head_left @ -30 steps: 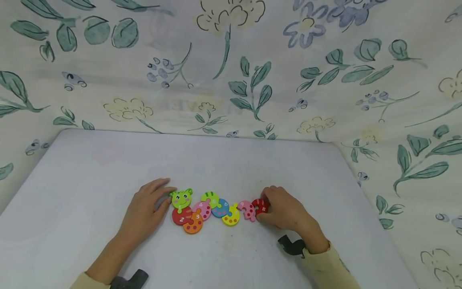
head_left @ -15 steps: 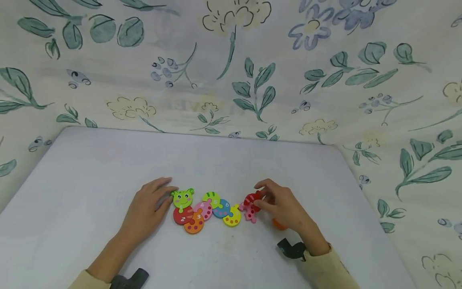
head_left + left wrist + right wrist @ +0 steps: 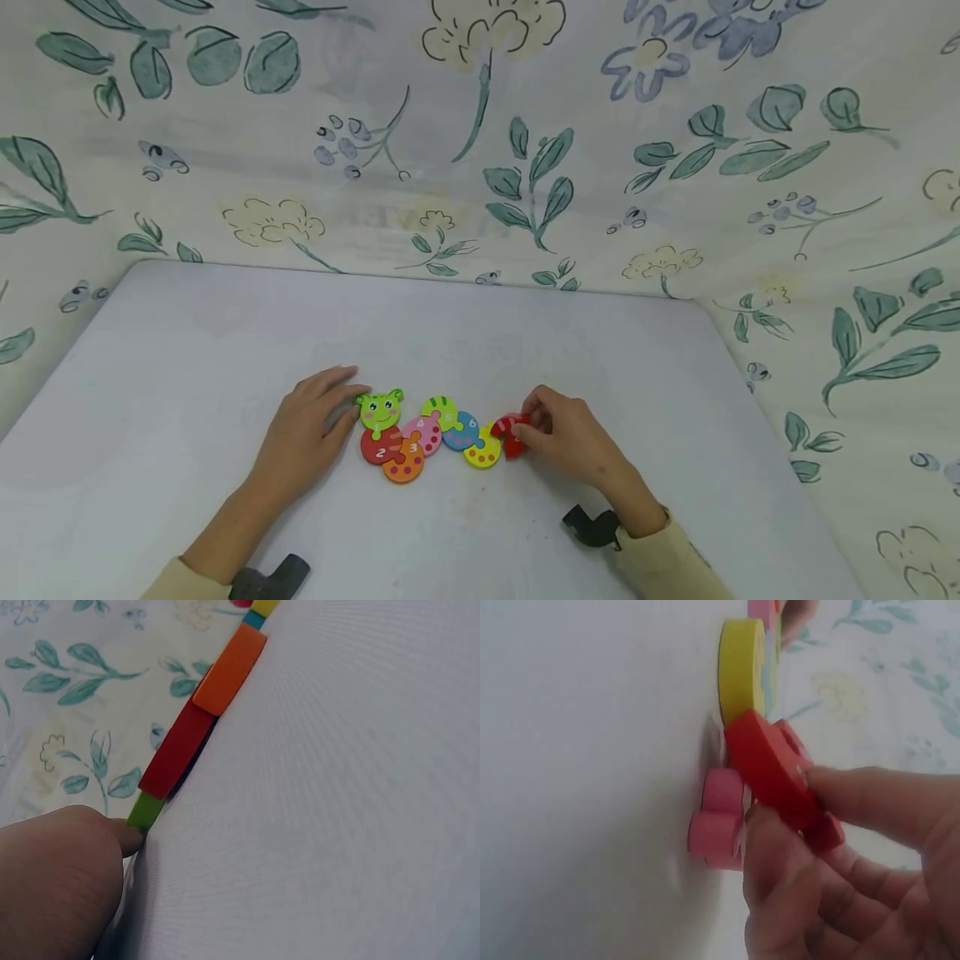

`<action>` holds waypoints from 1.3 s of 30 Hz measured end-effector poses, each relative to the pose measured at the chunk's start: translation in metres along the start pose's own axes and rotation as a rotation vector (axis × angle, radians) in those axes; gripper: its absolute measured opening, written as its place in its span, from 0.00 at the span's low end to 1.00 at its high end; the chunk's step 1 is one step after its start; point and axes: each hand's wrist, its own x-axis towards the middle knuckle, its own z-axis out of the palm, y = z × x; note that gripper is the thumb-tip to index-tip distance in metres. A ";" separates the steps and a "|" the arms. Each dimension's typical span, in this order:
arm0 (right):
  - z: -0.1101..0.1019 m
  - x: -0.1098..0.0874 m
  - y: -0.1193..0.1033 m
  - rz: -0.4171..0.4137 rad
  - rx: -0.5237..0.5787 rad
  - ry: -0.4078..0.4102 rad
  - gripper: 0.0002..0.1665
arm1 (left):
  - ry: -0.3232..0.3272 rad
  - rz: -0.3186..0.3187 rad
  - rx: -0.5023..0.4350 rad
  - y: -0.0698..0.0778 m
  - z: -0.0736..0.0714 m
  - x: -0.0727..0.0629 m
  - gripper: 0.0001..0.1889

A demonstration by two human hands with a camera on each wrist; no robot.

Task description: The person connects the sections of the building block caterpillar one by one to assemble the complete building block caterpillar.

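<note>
In the head view, a row of flat caterpillar puzzle pieces lies linked on the white table, from the green head piece (image 3: 379,410) through the red piece 2 (image 3: 379,447) and orange piece 3 (image 3: 403,465) to the yellow piece (image 3: 482,450). My left hand (image 3: 309,429) lies beside the head piece, its relaxed fingertips touching that edge. With thumb and fingers, my right hand (image 3: 570,429) pinches a loose red puzzle piece (image 3: 776,769), tilted by the yellow one's right end. Under it a pink puzzle piece (image 3: 721,817) sits on the table, hidden from the head view.
Pink (image 3: 422,437), green striped (image 3: 439,412) and blue (image 3: 461,432) pieces form the middle of the row. The white table (image 3: 300,325) ends at a floral cloth (image 3: 480,192) behind. A black wrist mount (image 3: 591,527) sits below the right hand.
My right hand has lifted the red piece off its spot and carried it left, over the pink piece to the yellow end. The orange piece at right has gone out of sight. My left hand stays put.
</note>
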 end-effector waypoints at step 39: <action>0.001 0.010 0.003 -0.057 -0.182 0.235 0.23 | -0.001 0.002 0.007 -0.002 0.001 0.001 0.17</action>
